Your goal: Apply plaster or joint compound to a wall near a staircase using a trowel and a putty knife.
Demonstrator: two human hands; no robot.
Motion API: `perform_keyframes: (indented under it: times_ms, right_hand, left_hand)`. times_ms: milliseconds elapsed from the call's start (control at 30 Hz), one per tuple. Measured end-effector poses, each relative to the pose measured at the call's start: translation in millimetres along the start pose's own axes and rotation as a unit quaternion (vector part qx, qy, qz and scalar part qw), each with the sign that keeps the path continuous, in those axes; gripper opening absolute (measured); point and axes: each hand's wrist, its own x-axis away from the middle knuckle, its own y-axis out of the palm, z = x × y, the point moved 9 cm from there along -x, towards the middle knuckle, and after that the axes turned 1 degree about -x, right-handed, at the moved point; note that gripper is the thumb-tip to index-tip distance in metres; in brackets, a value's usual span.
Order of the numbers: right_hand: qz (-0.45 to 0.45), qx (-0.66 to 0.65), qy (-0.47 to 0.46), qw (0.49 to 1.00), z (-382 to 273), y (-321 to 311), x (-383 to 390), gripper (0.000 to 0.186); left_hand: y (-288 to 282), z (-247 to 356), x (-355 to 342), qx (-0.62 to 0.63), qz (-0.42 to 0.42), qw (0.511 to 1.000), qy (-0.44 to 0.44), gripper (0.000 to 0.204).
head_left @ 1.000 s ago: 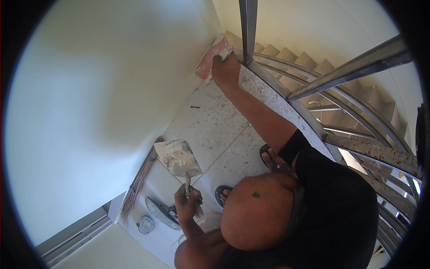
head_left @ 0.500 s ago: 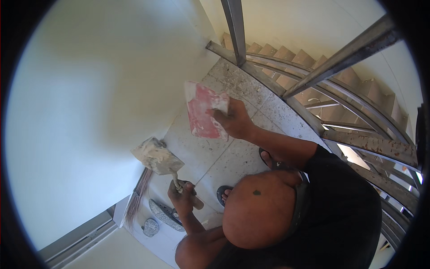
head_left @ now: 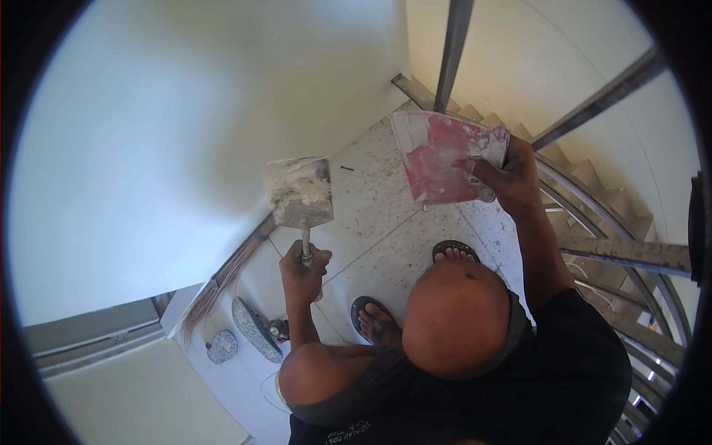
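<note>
My left hand [head_left: 303, 273] is wrapped round the handle of a trowel [head_left: 302, 191]. Its flat square blade carries a lump of pale, wet plaster and stands close to the white wall [head_left: 148, 148]. In my right hand [head_left: 512, 174] is a red flat plastic spreader [head_left: 437, 167], smeared white along its edges and far left corner. My thumb lies across its face, while the other fingers are hidden behind it. The spreader is held up in front of the stair railing, apart from the trowel and the wall.
At the wall's foot lies a broom [head_left: 230, 271]. Near it are a grey-speckled curved piece [head_left: 256, 330] and a small rounded one [head_left: 222, 347]. Plaster crumbs dot the tiled floor [head_left: 371, 215]. A metal railing [head_left: 615, 248] edges the stairs [head_left: 586, 178] on the right. My sandalled feet [head_left: 374, 319] are below.
My right hand has swung right with the spreader, which now overlaps the railing. The trowel has risen and turned more upright in my left hand. The whole view has also shifted.
</note>
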Motion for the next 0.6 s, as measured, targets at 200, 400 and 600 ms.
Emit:
perform_keyframes:
  times_ms: [200, 400, 600]
  right_hand:
    - [0.036, 0.182, -0.123, 0.975, -40, 6, 19, 0.019]
    - [0.104, 0.087, -0.127, 0.983, -71, -9, 33, 0.014]
    - [0.066, 0.050, -0.194, 0.978, -119, 32, 7, 0.017]
  left_hand:
    - [5, 22, 2, 0.068, 0.002, 0.995, 0.068, 0.015]
    - [11, 39, -9, 0.084, -0.017, 0.991, 0.101, 0.016]
    - [0, 61, -7, -0.116, 0.046, 0.975, 0.182, 0.027]
